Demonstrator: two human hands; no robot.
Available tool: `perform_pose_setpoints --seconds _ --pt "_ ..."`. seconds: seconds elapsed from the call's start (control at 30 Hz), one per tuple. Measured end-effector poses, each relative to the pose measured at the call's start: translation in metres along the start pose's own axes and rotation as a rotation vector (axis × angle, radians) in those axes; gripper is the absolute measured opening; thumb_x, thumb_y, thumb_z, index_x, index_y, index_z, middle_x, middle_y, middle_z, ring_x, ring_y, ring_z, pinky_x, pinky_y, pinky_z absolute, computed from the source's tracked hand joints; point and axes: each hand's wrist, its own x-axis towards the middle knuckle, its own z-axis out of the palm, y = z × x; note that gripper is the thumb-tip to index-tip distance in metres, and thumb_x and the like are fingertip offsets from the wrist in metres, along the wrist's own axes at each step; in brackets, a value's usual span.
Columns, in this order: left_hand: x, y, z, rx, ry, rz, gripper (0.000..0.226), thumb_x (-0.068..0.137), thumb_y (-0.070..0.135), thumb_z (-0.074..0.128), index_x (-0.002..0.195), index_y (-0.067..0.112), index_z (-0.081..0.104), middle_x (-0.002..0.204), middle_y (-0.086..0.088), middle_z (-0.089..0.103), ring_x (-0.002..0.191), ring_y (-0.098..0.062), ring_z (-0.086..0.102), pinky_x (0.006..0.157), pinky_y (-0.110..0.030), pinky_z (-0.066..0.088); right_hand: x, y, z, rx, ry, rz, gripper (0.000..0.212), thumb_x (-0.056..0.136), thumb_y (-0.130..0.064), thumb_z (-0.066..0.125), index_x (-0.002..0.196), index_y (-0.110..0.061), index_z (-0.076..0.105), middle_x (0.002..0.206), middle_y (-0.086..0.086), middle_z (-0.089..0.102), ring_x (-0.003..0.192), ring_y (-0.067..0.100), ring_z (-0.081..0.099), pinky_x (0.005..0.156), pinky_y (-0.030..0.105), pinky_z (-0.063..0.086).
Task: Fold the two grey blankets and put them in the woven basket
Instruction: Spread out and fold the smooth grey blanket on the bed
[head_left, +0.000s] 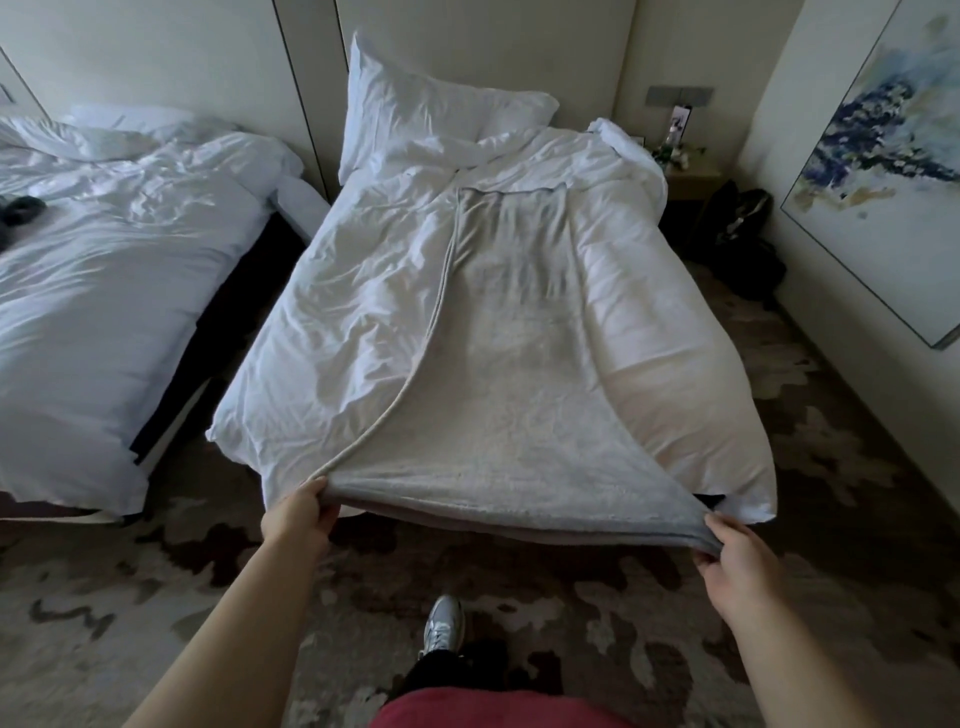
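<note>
Two near corners of the grey blanket (509, 364) are pinched in my fingers (314, 496), left hand (298, 512) and right hand (737, 551) level at the bed's (322, 338) foot edge, its length running away from me.

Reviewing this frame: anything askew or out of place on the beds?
The grey blanket lies wrinkled on the rumpled white duvet, its left edge curving rather than straight. A dark item sits on the other bed. Nothing looks spilled or damaged.
</note>
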Motion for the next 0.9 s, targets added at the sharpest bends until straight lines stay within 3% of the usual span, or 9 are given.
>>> perform_pose_setpoints --seconds 0.13,0.27,0.43,0.5,0.57,0.63,0.73,0.83,0.9 --pt "0.011 0.003 0.009 -0.022 -0.034 -0.026 0.044 0.083 0.0 0.066 0.125 -0.001 0.052 0.113 -0.014 0.058 0.094 -0.022 0.06 0.081 -0.028 0.051 0.016 -0.009 0.015 0.034 0.002 0.021 0.015 0.094 -0.006 0.055 0.105 -0.013 0.063 0.106 0.005 0.061 0.09 0.017 0.059 0.079 0.033 0.046" --pt "0.03 0.009 0.033 -0.13 -0.072 -0.093 0.001 0.092 0.005 0.054 0.092 0.004 0.054 0.083 -0.005 0.056 0.084 -0.014 0.058 0.081 -0.023 0.051 0.034 -0.02 0.039 0.078 -0.003 0.047 0.015 0.093 -0.009 0.057 0.086 -0.019 0.064 0.1 0.003 0.063 0.094 0.019 0.06 0.074 0.031 0.048" --pt "0.057 0.028 0.085 -0.231 -0.105 -0.12 0.02 0.098 0.004 0.046 0.078 0.01 0.05 0.079 -0.002 0.049 0.063 -0.008 0.058 0.046 -0.008 0.047 0.066 -0.034 0.082 0.163 0.016 0.081 0.008 0.089 -0.012 0.063 0.089 -0.019 0.066 0.106 0.003 0.064 0.099 0.018 0.061 0.078 0.03 0.051" --pt "0.073 0.037 0.109 -0.243 -0.124 -0.13 0.012 0.098 0.007 0.046 0.101 0.007 0.058 0.101 -0.006 0.054 0.079 -0.009 0.059 0.061 -0.011 0.051 0.081 -0.039 0.102 0.193 0.024 0.077 0.006 0.09 -0.012 0.062 0.091 -0.018 0.062 0.106 0.004 0.063 0.099 0.019 0.061 0.08 0.031 0.051" --pt "0.088 0.047 0.135 -0.169 -0.125 -0.104 0.035 0.1 0.007 0.041 0.135 0.011 0.048 0.14 -0.01 0.044 0.12 -0.016 0.053 0.087 -0.021 0.045 0.094 -0.044 0.123 0.224 0.027 0.081 0.004 0.091 -0.013 0.061 0.093 -0.016 0.059 0.106 0.006 0.061 0.098 0.02 0.061 0.082 0.034 0.051" --pt "0.105 0.054 0.165 -0.14 -0.167 -0.068 0.042 0.101 0.005 0.034 0.143 0.012 0.04 0.154 -0.013 0.028 0.12 -0.009 0.052 0.095 -0.026 0.038 0.107 -0.048 0.14 0.257 0.018 0.088 0.005 0.092 -0.014 0.059 0.097 -0.012 0.058 0.106 0.008 0.061 0.098 0.02 0.061 0.078 0.034 0.052" --pt "0.131 0.06 0.2 -0.18 -0.184 -0.115 0.035 0.1 0.005 0.036 0.132 0.007 0.05 0.122 -0.004 0.052 0.069 -0.01 0.047 0.096 -0.028 0.04 0.132 -0.055 0.158 0.339 -0.019 0.087 0.016 0.096 -0.007 0.043 0.105 -0.004 0.057 0.111 0.014 0.058 0.103 0.024 0.06 0.08 0.036 0.051" --pt "0.156 0.072 0.226 -0.045 -0.201 -0.102 0.023 0.096 0.009 0.05 0.106 -0.005 0.065 0.094 -0.012 0.059 0.086 -0.027 0.059 0.096 -0.04 0.045 0.156 -0.063 0.18 0.271 0.009 0.078 0.03 0.091 0.009 0.03 0.102 -0.003 0.055 0.111 0.015 0.054 0.1 0.027 0.056 0.09 0.039 0.048" --pt "0.166 0.075 0.239 0.067 -0.304 -0.063 0.017 0.091 -0.007 0.051 0.099 -0.011 0.064 0.096 -0.02 0.061 0.094 -0.031 0.062 0.089 -0.028 0.047 0.17 -0.068 0.194 0.113 0.014 0.098 0.029 0.092 0.012 0.035 0.097 -0.006 0.057 0.106 0.012 0.054 0.097 0.025 0.055 0.089 0.039 0.049"
